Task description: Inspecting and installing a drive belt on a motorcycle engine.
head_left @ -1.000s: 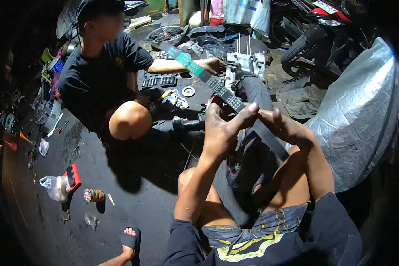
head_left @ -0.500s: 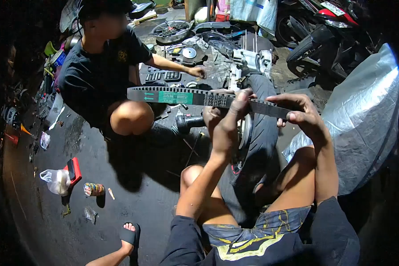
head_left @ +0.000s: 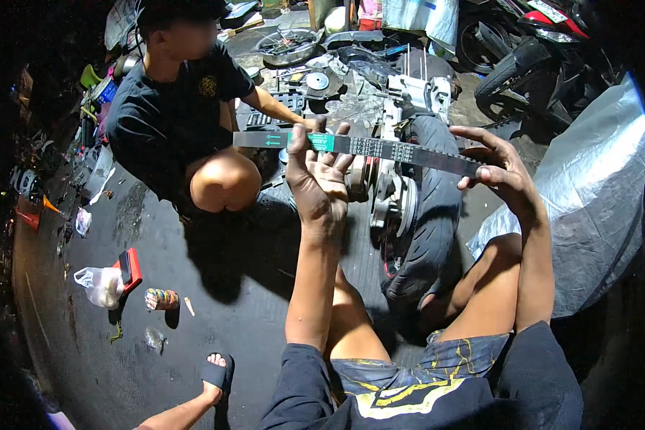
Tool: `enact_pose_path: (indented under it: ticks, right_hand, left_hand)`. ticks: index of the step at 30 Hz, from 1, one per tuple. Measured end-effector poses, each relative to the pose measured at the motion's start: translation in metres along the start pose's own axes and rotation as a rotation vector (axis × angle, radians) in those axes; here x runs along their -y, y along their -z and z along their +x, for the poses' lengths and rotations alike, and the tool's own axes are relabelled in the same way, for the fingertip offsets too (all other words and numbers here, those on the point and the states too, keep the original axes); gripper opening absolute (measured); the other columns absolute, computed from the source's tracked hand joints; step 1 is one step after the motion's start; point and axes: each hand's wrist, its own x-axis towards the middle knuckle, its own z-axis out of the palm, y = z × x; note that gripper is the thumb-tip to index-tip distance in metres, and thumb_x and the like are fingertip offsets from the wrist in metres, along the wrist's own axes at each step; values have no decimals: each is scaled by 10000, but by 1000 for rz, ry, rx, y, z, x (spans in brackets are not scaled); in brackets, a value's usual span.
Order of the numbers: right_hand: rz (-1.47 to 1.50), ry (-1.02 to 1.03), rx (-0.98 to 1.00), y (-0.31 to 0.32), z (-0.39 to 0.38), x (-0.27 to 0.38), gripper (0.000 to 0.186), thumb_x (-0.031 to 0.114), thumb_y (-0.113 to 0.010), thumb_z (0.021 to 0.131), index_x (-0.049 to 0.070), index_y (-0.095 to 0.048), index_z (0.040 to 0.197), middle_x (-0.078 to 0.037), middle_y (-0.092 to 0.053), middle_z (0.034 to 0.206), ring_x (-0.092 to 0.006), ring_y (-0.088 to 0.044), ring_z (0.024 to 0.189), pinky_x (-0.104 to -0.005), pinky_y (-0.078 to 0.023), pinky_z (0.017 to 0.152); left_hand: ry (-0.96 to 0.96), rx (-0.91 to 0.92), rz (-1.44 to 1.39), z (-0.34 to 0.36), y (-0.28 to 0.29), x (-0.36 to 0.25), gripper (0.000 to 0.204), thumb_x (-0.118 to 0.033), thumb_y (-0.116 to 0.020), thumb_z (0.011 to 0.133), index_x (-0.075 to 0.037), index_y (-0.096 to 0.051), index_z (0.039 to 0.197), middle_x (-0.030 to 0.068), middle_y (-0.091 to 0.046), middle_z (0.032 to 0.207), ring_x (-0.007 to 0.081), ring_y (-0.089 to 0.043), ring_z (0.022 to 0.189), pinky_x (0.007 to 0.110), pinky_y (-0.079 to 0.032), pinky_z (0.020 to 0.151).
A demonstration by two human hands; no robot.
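A black toothed drive belt (head_left: 387, 148) with a green label stretches lengthwise in front of me, above the floor. My left hand (head_left: 319, 190) is closed on its left part, the thumb across the label and the fingers behind, palm facing me. At the belt's right end, my right hand (head_left: 507, 174) pinches it between thumb and fingers. Below and behind the belt stands a scooter's wheel with a black tyre (head_left: 433, 215), joined to a grey metal engine unit (head_left: 416, 97). The belt and my left hand hide part of that unit.
At the left a person in a dark shirt (head_left: 165, 107) squats, an arm reaching behind my left hand. A silver cover (head_left: 573, 208) drapes at the right. A red box (head_left: 131, 269), a plastic bag (head_left: 100, 287) and a can (head_left: 162, 299) lie on the floor.
My left hand has slid leftward along the belt onto the label and turned its palm toward me. My right hand still holds the right end. The view has shifted slightly.
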Motion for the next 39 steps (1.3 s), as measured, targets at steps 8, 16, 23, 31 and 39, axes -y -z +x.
enact_pose_path:
  ticks: [8,16,23,31,39]
  right_hand:
    - [-118,-13,24,1,2,-2,1022,588,-753,670,-24,-506,1450,-173,-665,1107,-153,-703,787,-291,-564,799]
    - [-12,12,24,5,2,-6,747,380,-739,749,14,-598,1385,-104,-691,994,-116,-683,744,-239,-543,752]
    - [4,10,29,3,4,-9,591,261,-793,822,44,-639,1349,-79,-697,967,-107,-674,746,-240,-545,730]
    - [16,23,33,-2,5,-7,595,277,-799,824,23,-639,1339,-90,-693,962,-121,-679,758,-255,-561,752]
    - [38,22,50,-2,-3,-7,589,240,-791,819,19,-638,1344,-96,-687,1032,-121,-678,775,-242,-545,751]
  left_hand:
    - [43,-101,-164,8,15,-3,692,-536,-751,868,-53,-499,1294,106,-599,1216,348,-626,1199,502,-495,1030]
    - [107,-66,-103,16,16,-16,475,-376,-747,903,-56,-582,1212,83,-620,1169,276,-599,1250,462,-482,1041]
    - [-46,-102,-69,19,21,-21,470,-310,-748,916,-51,-567,1265,137,-620,1217,262,-631,1151,466,-512,1032]
    - [-336,-152,58,22,24,-15,181,-138,-688,987,-9,-651,1108,136,-738,981,188,-728,836,318,-631,746]
    - [-254,-196,44,15,20,-15,172,-173,-659,1012,-42,-656,1124,124,-750,1013,155,-721,671,151,-475,424]
